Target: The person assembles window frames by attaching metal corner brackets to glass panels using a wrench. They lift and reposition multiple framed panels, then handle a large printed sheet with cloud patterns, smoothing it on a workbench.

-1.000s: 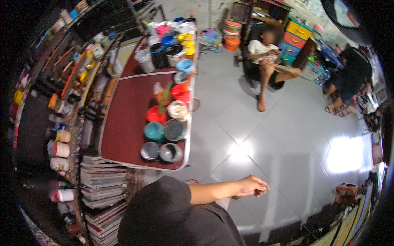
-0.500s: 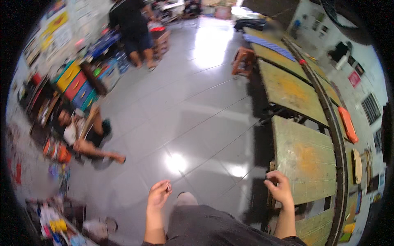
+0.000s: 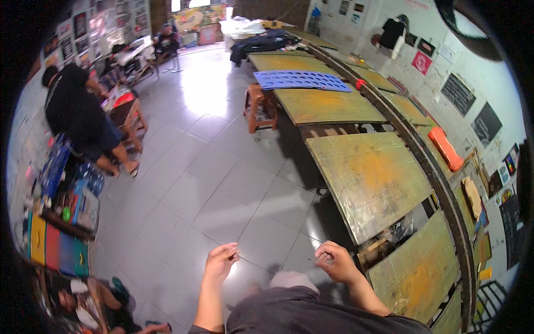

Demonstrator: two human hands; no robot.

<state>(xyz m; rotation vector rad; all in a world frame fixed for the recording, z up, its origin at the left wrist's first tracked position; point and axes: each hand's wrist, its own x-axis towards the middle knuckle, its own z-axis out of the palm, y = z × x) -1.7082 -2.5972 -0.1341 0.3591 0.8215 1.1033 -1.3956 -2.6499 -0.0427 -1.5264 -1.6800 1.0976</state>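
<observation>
My left hand [image 3: 221,263] is raised over the grey floor tiles, its fingers bent together toward the thumb. Whether a small thing sits between those fingertips I cannot make out. My right hand [image 3: 337,263] hovers beside the nearer table boards, thumb and forefinger curled into a loop with nothing seen in it. Neither hand touches a surface. Closest to the right hand is a worn greenish-yellow board [image 3: 414,267], with another stained board [image 3: 367,181] just beyond it.
A long row of boards runs along a dark rail [image 3: 414,122] on the right. A blue perforated panel [image 3: 300,81] lies across them, beside an orange-brown stool [image 3: 259,108]. One person [image 3: 78,111] stands at left; another [image 3: 89,306] sits lower left near coloured drawers [image 3: 55,245].
The view has swung to the right and I have moved forward along the boards. My right hand has come inward, and its fingers have curled closer to the thumb.
</observation>
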